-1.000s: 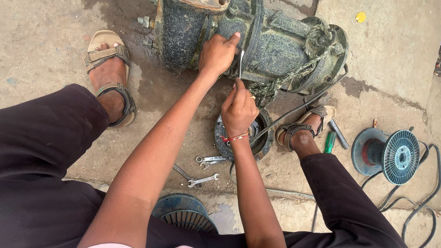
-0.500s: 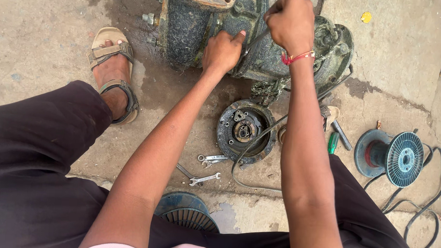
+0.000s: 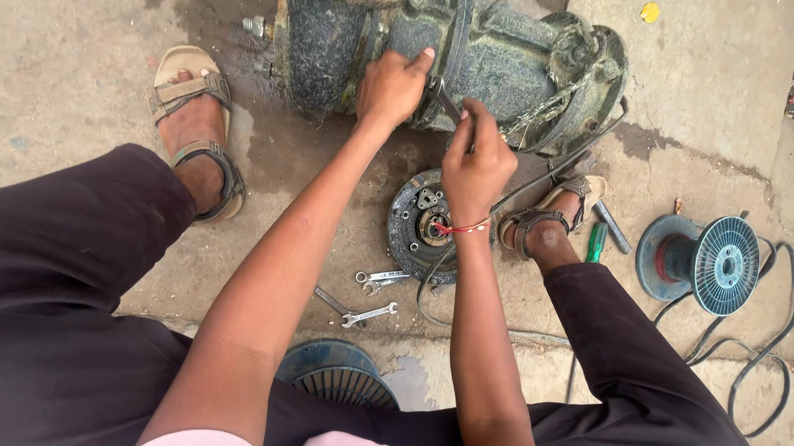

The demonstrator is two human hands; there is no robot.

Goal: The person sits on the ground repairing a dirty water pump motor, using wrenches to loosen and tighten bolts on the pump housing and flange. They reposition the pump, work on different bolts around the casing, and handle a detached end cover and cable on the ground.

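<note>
My right hand (image 3: 477,160) has come back down from the top of the pump housing (image 3: 508,60), where it was raised half a second ago, and now closes around the shaft of a spanner (image 3: 445,100) whose head sits against the casing's central band. My left hand (image 3: 391,84) has hardly moved: it lies flat on the housing, thumb stretched toward the spanner head, holding nothing that I can see. The spanner stands tilted between the two hands, its lower end inside my right grip, just beside the left thumb. The housing is a dark, grimy, rough-cast metal cylinder lying on its side on the stained concrete floor (image 3: 69,53), with rope knotted round its right end. Below my right wrist lies a round, greasy end plate (image 3: 414,224); near it three bright steel wrenches (image 3: 368,297). Well to the right rests a ribbed blue-grey spool (image 3: 721,265) ringed by black cable (image 3: 761,368).
</note>
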